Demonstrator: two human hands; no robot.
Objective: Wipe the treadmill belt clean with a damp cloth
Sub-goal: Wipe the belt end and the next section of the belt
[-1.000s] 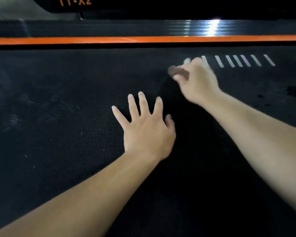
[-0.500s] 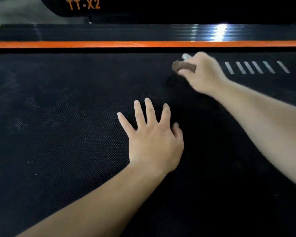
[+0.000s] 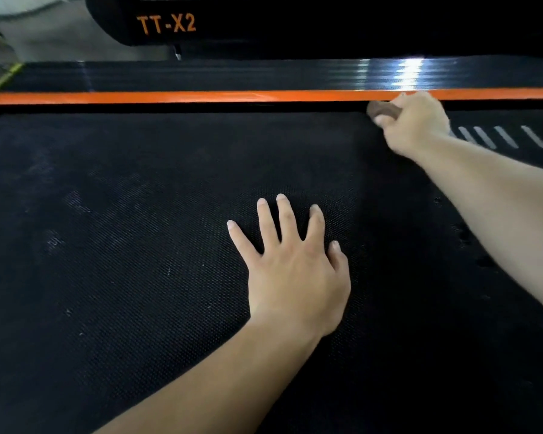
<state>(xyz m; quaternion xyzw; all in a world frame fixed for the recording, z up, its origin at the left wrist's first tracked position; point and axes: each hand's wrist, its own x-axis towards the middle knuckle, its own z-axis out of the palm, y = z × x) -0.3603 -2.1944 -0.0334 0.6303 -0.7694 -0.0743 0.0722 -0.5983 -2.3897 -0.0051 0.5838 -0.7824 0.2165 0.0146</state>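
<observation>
Resting flat on the belt [image 3: 132,324], the left hand [image 3: 295,277] lies palm down. Its fingers are straight and spread apart, and they point to 12 o'clock. It holds nothing. Its bare arm comes in from 7 o'clock.

The right hand [image 3: 416,125] is at 1 o'clock from the left hand, well apart from it, at the far edge of the belt. Its fingers are curled tight round a brown cloth [image 3: 381,109]. Only a small end of the cloth pokes out of the fist toward 9 o'clock. The rest is hidden inside the hand. This hand looks a bit blurry, so I cannot tell if the cloth is touching the belt. Its arm comes in from 4 o'clock.

An orange stripe [image 3: 170,97] runs from side to side just past the belt, and the top of the right hand reaches up to it. Past the stripe is a black ribbed rail [image 3: 201,75] with a bright shine at 12 o'clock from the right hand. Farther back, at 11 o'clock, a black cover [image 3: 295,26] has the orange letters TT-X2.

A row of slanted white marks [image 3: 502,137] lies on the belt at 3 o'clock from the right hand, starting right by the wrist. Pale dusty smudges [image 3: 54,241] show at 9 o'clock from the left hand. A few small dark spots [image 3: 483,261] sit at 3 o'clock, near the right arm.
</observation>
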